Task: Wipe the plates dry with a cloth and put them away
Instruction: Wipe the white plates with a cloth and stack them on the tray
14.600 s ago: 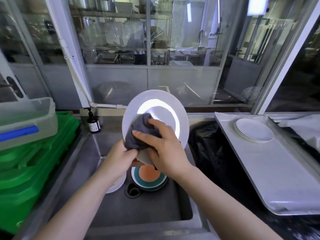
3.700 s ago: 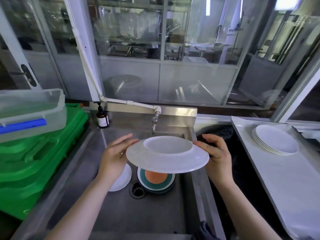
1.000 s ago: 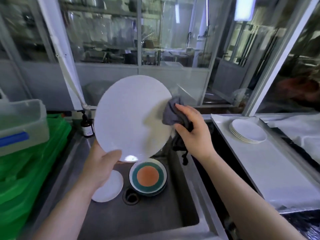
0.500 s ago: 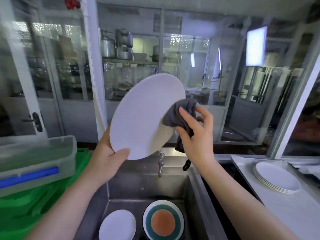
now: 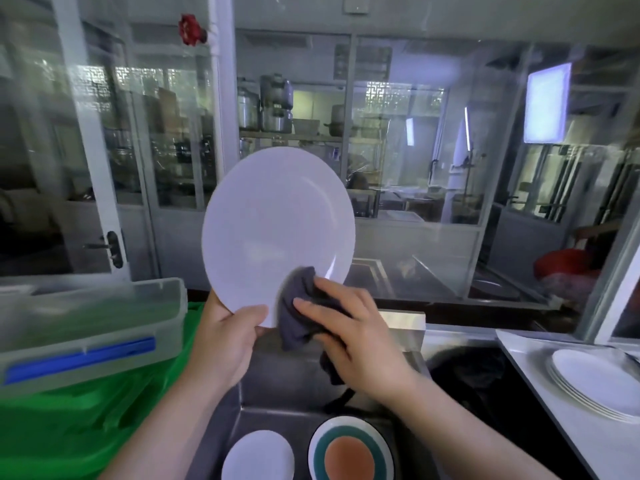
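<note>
I hold a large white plate (image 5: 277, 223) nearly upright above the sink. My left hand (image 5: 225, 337) grips its lower left rim, thumb on the near face. Pressed against the plate's lower right part is a dark grey cloth (image 5: 298, 317), bunched under my right hand (image 5: 353, 337). Down in the steel sink (image 5: 284, 393) lie a small white plate (image 5: 258, 457) and a plate with green rings and an orange middle (image 5: 351, 452). A stack of white plates (image 5: 595, 386) rests on the white counter (image 5: 540, 386) at the right.
A clear plastic box with a blue clip (image 5: 86, 327) sits on green crates (image 5: 79, 420) at the left. Something black (image 5: 467, 372) fills the gap between sink and counter. Glass partitions (image 5: 415, 168) stand right behind the sink.
My right hand has slid the cloth from the plate's right edge down to its lower part. The plate has turned more upright, and the view has tipped slightly.
</note>
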{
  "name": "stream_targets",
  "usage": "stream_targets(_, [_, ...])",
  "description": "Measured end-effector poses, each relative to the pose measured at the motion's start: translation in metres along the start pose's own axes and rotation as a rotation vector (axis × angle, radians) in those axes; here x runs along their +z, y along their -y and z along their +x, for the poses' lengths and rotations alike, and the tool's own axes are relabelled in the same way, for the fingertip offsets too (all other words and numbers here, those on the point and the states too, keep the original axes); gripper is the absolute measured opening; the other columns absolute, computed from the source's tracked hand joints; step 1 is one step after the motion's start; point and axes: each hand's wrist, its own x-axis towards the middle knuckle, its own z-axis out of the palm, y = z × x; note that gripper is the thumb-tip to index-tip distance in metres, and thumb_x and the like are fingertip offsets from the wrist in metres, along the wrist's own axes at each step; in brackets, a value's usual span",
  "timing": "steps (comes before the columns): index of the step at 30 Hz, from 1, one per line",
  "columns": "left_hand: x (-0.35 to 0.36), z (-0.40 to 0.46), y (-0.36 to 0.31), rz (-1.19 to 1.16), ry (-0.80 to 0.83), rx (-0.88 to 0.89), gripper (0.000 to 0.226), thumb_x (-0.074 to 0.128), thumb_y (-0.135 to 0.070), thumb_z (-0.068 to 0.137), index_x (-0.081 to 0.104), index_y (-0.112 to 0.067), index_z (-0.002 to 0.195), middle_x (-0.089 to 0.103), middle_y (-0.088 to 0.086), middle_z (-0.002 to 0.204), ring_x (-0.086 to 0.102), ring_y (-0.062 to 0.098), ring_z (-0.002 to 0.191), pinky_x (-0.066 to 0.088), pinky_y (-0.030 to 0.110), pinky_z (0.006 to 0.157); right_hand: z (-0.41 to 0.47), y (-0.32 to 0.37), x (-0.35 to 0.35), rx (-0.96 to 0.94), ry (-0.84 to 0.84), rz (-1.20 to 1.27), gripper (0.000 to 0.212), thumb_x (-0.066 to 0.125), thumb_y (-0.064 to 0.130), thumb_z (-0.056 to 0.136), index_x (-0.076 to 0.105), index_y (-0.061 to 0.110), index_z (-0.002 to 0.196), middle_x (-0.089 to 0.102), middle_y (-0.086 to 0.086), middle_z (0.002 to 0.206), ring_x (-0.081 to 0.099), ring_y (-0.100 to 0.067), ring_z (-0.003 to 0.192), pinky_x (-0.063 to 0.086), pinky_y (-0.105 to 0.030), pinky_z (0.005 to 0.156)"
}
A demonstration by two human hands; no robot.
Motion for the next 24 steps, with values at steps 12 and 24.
stream_targets(12, [-0.018, -0.006, 0.0, -0.055, -0.006, -0.142, 0.054, 0.043, 0.023, 0.074, 0.061, -0.015, 0.108, 0.074, 0.003, 0.093, 0.07, 0.02, 0.084, 0.057, 0.033, 0.057, 0.011, 0.013, 0.016, -0.022, -0.011, -0.122, 0.047, 0.049, 0.026, 0.09, 0.051, 0.022, 0.137, 0.032, -0.002, 0.154, 0.044, -0.027, 0.093, 0.041, -0.033, 0.092])
stream_targets(24, [-0.024, -0.021, 0.003, -0.013, 0.044, -0.229, 0.06, 0.051, 0.005, 0.059, 0.056, -0.018, 0.115, 0.071, 0.004, 0.104, 0.068, 0.02, 0.091, 0.056, 0.034, 0.059, 0.036, 0.005, 0.001, 0.284, -0.124, -0.119, 0.046, 0.062, 0.014, 0.087, 0.058, 0.023, 0.132, 0.039, -0.011, 0.148, 0.047, -0.041, 0.107, 0.04, -0.043, 0.098])
